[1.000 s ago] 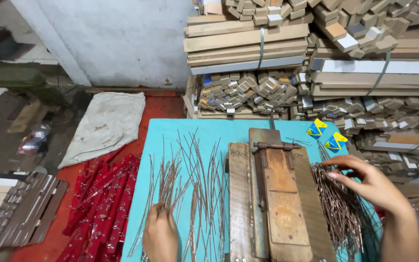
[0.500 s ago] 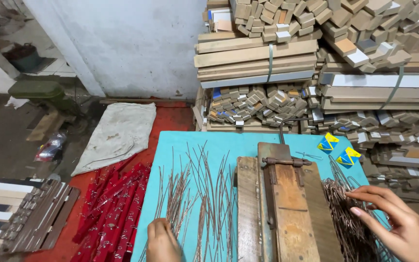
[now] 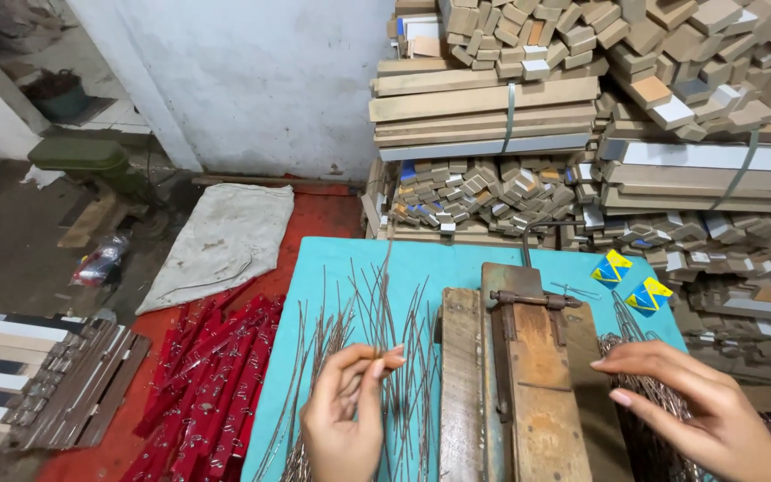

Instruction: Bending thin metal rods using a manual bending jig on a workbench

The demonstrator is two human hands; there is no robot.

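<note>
My left hand [image 3: 346, 412] is raised over the turquoise table [image 3: 457, 263] and pinches one thin metal wire [image 3: 383, 286] that stands nearly upright from its fingertips. Below it lies a loose spread of straight wires [image 3: 403, 357]. A wooden jig [image 3: 515, 384] with a rusty metal bar and hinge lies lengthwise in the middle of the table. My right hand [image 3: 693, 411] rests with fingers spread on the jig's right edge, over a pile of bent brown wire pieces [image 3: 644, 393].
Two small yellow-and-blue packets [image 3: 631, 281] lie at the table's far right. Stacks of wooden slats and blocks [image 3: 582, 116] rise behind it. Red packaged items [image 3: 207, 375] and a grey sack [image 3: 225, 241] lie on the floor at left, beside striped boards [image 3: 37, 375].
My left hand has risen from the wire spread and now holds one wire upright. My right hand has shifted left onto the jig's edge. The view has tilted upward slightly.
</note>
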